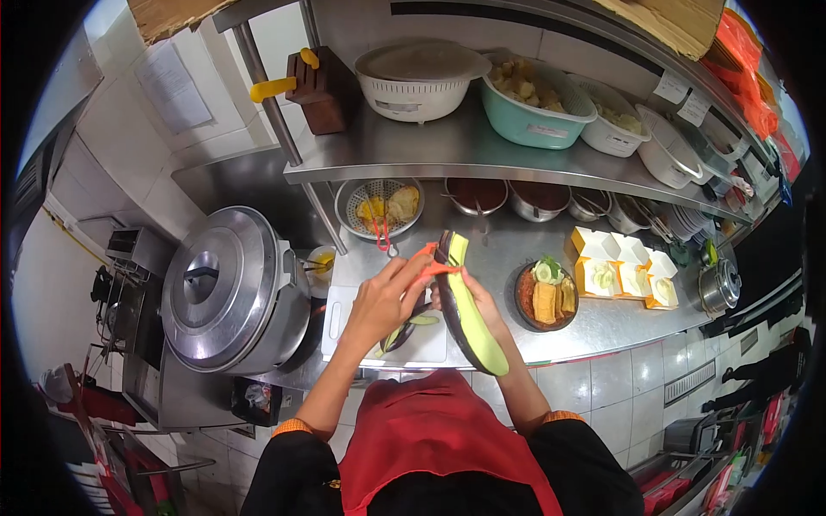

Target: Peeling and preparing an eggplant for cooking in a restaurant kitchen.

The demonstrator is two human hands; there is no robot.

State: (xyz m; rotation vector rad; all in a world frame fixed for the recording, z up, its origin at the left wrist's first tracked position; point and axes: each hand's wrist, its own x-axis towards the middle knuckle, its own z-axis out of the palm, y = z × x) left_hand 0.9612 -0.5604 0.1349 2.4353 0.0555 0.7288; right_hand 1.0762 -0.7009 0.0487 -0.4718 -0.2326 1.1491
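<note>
My left hand (382,302) grips an orange peeler (426,263), its head lying across the upper part of a long eggplant (476,322). The eggplant is held at a tilt above the counter by my right hand (485,304), which is partly hidden behind it. A broad stretch of its side shows pale green flesh, while dark purple skin stays along the left edge. Below my hands, purple and green peel strips (401,337) lie on a white cutting board (345,302), partly covered by my left hand and arm.
Left of the board stands a large lidded metal pot (216,284). A perforated bowl (341,216) with fried food sits behind. To the right are a dark dish (518,308) of food and yellow-white boxes (597,244). A steel shelf (445,164) with plastic baskets (539,132) overhangs the counter.
</note>
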